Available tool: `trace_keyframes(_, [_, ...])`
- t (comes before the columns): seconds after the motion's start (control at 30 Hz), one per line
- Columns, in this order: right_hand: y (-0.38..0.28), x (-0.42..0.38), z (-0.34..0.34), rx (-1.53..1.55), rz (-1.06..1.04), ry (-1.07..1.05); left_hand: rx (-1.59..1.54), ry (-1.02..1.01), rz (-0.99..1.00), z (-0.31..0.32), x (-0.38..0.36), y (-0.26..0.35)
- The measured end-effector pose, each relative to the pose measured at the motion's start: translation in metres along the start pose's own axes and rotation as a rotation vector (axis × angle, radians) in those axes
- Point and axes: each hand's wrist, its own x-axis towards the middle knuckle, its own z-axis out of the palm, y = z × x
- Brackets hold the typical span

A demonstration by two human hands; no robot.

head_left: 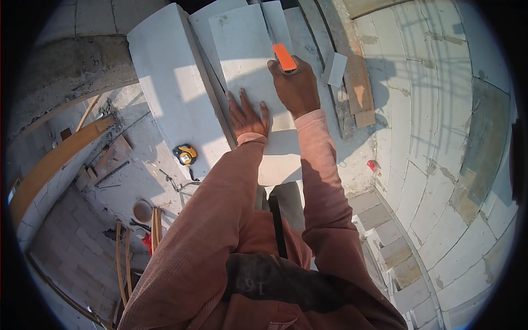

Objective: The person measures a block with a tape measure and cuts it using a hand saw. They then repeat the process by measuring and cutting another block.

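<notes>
On the pale block [242, 55], my left hand [248, 116] lies open; over it, my right hand [297, 88] clamps the saw [284, 57], cut seemingly partial.

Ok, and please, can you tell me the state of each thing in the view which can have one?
Left hand: fingers spread on slab.
Right hand: closed round orange handle.
Orange-handled saw: in the right grip; cut depth unclear.
Pale slab: lying under the left hand, partly sunlit.
Tape measure: lying down, no tape seen pulled out.
Round container: open-topped; contents unclear.
</notes>
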Motion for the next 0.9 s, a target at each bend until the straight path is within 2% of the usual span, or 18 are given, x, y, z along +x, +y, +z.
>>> trace_keyframes(0.1, [0.026,-0.042,0.004,0.101,-0.075,0.087,0.022,0.040,0.031,0.002,-0.007,0.004])
trace_keyframes(0.17, [0.033,-0.113,-0.019,0.070,-0.038,0.032,0.045,0.043,0.029,0.002,-0.009,-0.002])
trace_keyframes(0.2, [0.043,-0.150,-0.025,-0.034,0.006,0.031,0.039,0.013,0.011,-0.003,-0.011,0.001])
trace_keyframes(0.27, [0.042,-0.198,-0.038,-0.016,0.052,0.068,0.015,-0.006,-0.013,-0.005,0.001,0.003])
trace_keyframes(0.37, [0.050,-0.147,-0.022,-0.039,-0.083,0.078,0.011,-0.004,0.007,-0.004,0.000,0.004])
trace_keyframes(0.4, [0.045,-0.109,-0.013,0.126,-0.061,0.062,0.040,0.034,0.033,-0.001,-0.001,0.002])
trace_keyframes(0.47, [0.028,-0.032,-0.001,0.103,-0.030,0.008,0.061,0.060,0.047,0.001,-0.002,0.001])
trace_keyframes(0.5, [0.023,-0.027,0.002,0.116,-0.016,0.003,0.056,0.050,0.039,-0.001,0.003,0.002])
trace_keyframes(0.57, [0.021,-0.033,-0.001,0.125,0.031,0.003,0.044,0.029,0.029,-0.005,-0.012,0.007])
trace_keyframes(0.6, [0.046,-0.047,0.008,0.130,-0.086,0.094,0.033,0.053,0.041,-0.001,-0.007,0.011])
trace_keyframes(0.67, [0.054,-0.108,-0.004,0.114,-0.085,0.100,0.040,0.079,0.041,0.001,-0.004,0.001])
trace_keyframes(0.7, [0.061,-0.144,-0.011,0.027,0.042,0.082,0.038,0.064,0.027,0.001,-0.011,-0.003])
trace_keyframes(0.8, [0.078,-0.222,-0.027,-0.026,-0.002,0.127,-0.013,0.060,0.021,0.003,-0.004,-0.001])
trace_keyframes(0.9, [0.081,-0.173,-0.014,0.042,0.050,0.077,0.002,0.024,0.009,0.000,-0.003,0.001])
